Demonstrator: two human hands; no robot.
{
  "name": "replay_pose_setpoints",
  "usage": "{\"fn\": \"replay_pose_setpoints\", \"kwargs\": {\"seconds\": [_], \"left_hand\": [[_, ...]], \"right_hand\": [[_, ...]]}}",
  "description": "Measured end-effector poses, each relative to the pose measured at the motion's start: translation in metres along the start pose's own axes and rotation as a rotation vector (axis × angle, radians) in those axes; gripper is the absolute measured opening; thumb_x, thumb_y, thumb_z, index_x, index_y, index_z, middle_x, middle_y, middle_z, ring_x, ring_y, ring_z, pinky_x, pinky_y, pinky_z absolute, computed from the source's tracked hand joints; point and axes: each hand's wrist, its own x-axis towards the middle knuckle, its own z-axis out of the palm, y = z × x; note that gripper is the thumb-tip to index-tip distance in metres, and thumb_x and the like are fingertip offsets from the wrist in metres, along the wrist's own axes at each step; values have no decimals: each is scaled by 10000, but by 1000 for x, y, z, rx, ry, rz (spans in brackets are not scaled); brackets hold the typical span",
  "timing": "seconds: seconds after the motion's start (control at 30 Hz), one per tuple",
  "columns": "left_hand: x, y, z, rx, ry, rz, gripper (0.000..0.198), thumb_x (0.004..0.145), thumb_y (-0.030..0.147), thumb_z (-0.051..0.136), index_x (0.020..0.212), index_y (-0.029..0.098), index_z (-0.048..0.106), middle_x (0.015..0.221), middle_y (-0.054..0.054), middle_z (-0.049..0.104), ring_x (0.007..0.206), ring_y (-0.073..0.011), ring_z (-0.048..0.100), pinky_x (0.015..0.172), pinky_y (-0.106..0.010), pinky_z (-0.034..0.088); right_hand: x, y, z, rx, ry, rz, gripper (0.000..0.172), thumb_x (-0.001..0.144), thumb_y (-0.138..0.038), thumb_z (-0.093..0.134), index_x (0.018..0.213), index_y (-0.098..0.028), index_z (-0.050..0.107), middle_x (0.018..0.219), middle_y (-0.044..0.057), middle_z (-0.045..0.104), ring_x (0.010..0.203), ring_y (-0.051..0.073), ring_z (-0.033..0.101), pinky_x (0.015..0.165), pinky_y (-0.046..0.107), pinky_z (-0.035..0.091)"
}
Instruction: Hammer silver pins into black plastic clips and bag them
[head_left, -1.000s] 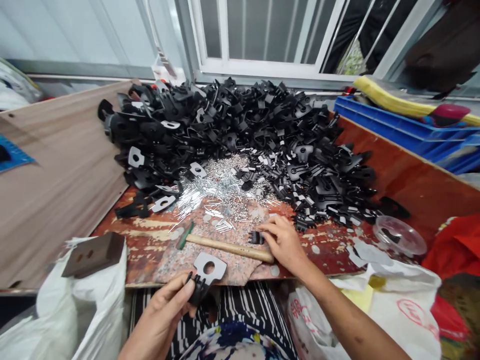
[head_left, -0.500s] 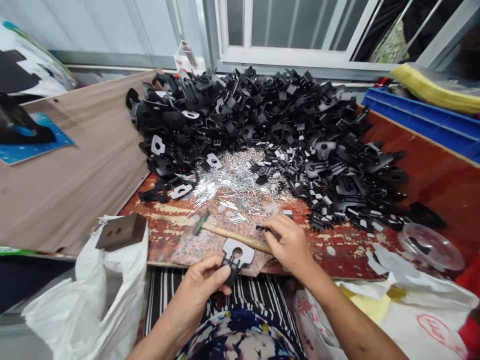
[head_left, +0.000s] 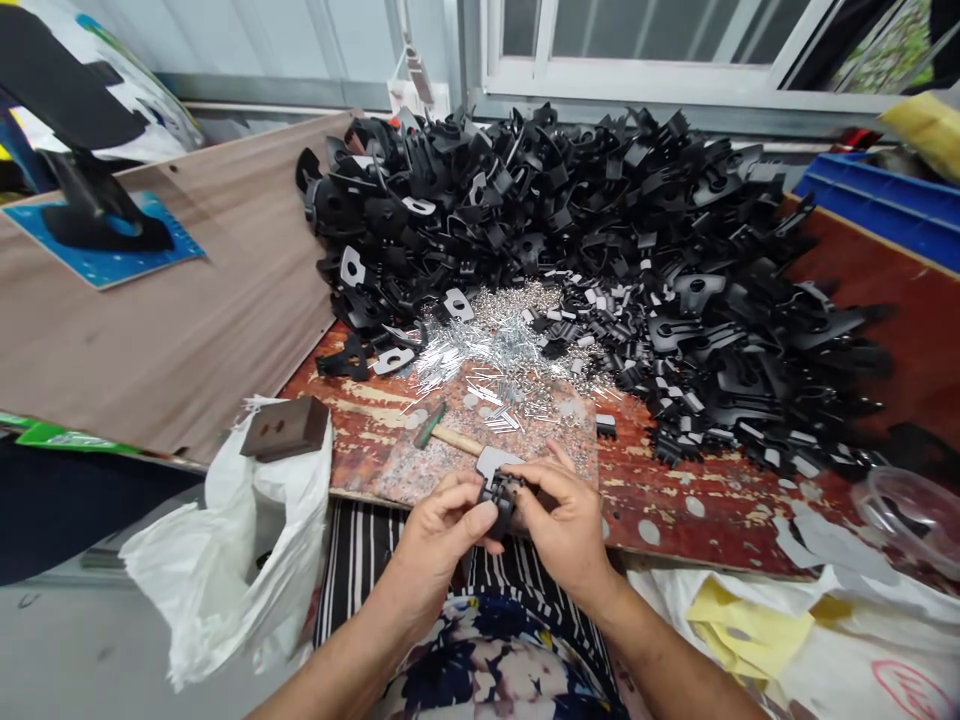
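Note:
My left hand (head_left: 442, 525) grips a black plastic clip part (head_left: 495, 500) with a pale grey flat plate on its far side. Against it, my right hand (head_left: 566, 515) pinches a small black hinge piece (head_left: 514, 485); the fingers partly cover where the two parts meet. Just beyond the hands lies a hammer (head_left: 454, 438) with a green head and wooden handle, the handle's near end hidden. It rests on a speckled stone slab (head_left: 405, 465). Behind it are loose metal pins (head_left: 450, 355) and small springs or metal bits (head_left: 525, 300), too tiny to tell apart.
A large heap of black plastic parts (head_left: 540, 200) covers the back of the worn red table (head_left: 637, 510). On the left are a white sack (head_left: 195, 560) and a brown block (head_left: 289, 428). A clear plastic bowl (head_left: 907, 510) and a blue crate (head_left: 877, 200) stand on the right.
My right hand has moved left and down from over the hammer handle, bringing the small black piece to the clip part in my left hand. The view has shifted somewhat.

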Motion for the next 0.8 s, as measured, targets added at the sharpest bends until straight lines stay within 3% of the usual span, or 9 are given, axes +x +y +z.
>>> {"fn": "replay_pose_setpoints", "kwargs": {"seconds": [0.2, 0.27, 0.37, 0.47, 0.57, 0.67, 0.8], "left_hand": [[-1, -2, -6, 10, -29, -7, 248, 758, 408, 815, 748, 162, 786, 1016, -58, 490, 806, -154, 541, 580, -218, 573], [0, -3, -10, 47, -32, 17, 234, 780, 407, 797, 796, 173, 800, 1080, -65, 504, 758, -131, 558, 566, -215, 565], [2, -3, -15, 139, -25, 22, 224, 809, 409, 770, 826, 188, 806, 1352, -87, 471, 674, -88, 561, 521, -219, 543], [4, 0, -18, 211, -52, -12, 261, 804, 417, 769, 724, 169, 778, 1479, -94, 452, 753, -141, 596, 531, -230, 529], [4, 1, -21, 204, -31, -44, 252, 809, 406, 766, 713, 174, 757, 1135, -106, 659, 754, -167, 576, 592, -236, 513], [3, -2, -25, 164, -21, -87, 217, 792, 416, 779, 812, 200, 757, 782, -39, 621, 667, -164, 538, 537, -223, 457], [4, -2, -29, 241, -33, -61, 235, 813, 435, 749, 772, 203, 753, 826, -39, 605, 658, -175, 569, 514, -246, 436]], "right_hand": [[-6, -6, 1, 17, -99, -128, 355, 910, -127, 558, 1138, -344, 722, 951, -3, 770, 883, 213, 707, 1135, 568, 372], [-13, -11, 1, 89, -147, -48, 359, 928, -168, 554, 1213, -329, 701, 1039, 24, 766, 954, 224, 705, 1119, 533, 405], [-18, -10, -4, 192, -256, 114, 346, 940, -233, 575, 1262, -295, 687, 1110, 42, 758, 1084, 232, 682, 1149, 503, 384], [-6, 6, -22, 166, -410, 145, 305, 941, -233, 589, 1209, -302, 718, 1014, 15, 769, 1043, 211, 686, 1052, 441, 474], [23, 38, -51, -167, -266, 58, 259, 941, -191, 572, 1100, -288, 752, 938, 31, 748, 916, 215, 665, 891, 417, 509], [51, 75, -76, -461, -145, -6, 132, 903, -191, 622, 944, -229, 741, 928, 72, 707, 924, 248, 615, 897, 444, 461], [62, 93, -87, -419, -183, 1, 139, 901, -213, 615, 770, -199, 660, 816, 58, 661, 839, 218, 597, 840, 378, 472]]}}
